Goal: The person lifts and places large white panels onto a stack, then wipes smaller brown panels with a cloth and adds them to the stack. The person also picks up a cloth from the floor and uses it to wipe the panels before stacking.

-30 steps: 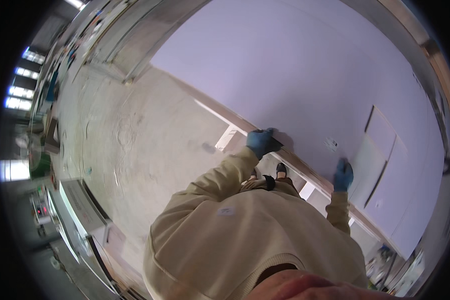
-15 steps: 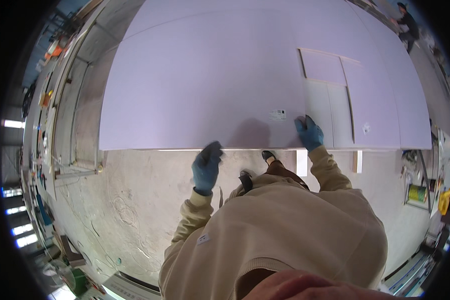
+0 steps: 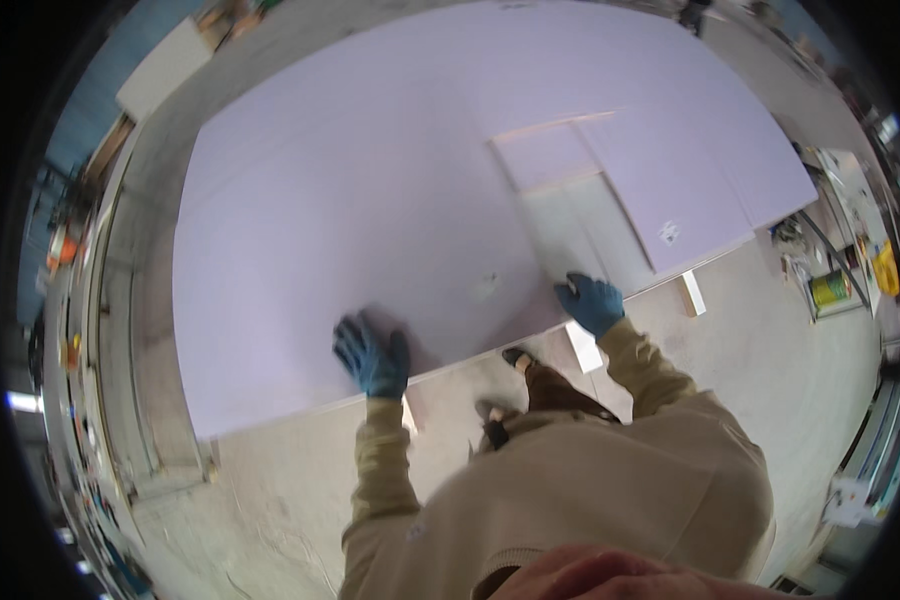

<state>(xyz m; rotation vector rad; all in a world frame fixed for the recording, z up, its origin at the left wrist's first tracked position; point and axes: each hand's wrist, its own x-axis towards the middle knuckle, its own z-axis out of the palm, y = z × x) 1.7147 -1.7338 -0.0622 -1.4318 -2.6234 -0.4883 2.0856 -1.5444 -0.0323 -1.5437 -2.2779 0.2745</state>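
Note:
A large pale purple panel (image 3: pixel 270 230) lies flat across the work surface in front of me. My left hand (image 3: pixel 373 358), in a blue glove, rests open on it by the near edge, fingers spread. At the panel's near right corner is my right hand (image 3: pixel 592 303), also gloved, its fingers bent together over the edge. What its fingertips do under that edge is hidden. To the right of this corner a bare pale strip (image 3: pixel 595 225) shows, bordered by a smaller purple piece (image 3: pixel 550 158) and another purple panel (image 3: pixel 705 195).
White and wooden supports (image 3: pixel 583 347) stick out below the near edge. On the left runs a metal frame (image 3: pixel 100 300). A cluttered bench with a green-yellow spool (image 3: pixel 830 290) stands on the right. Part of a person (image 3: pixel 694 15) shows at the far side.
My left hand has come from just off the near edge onto the panel, with its fingers spreading. The right hand stays by the corner. The whole view has tilted.

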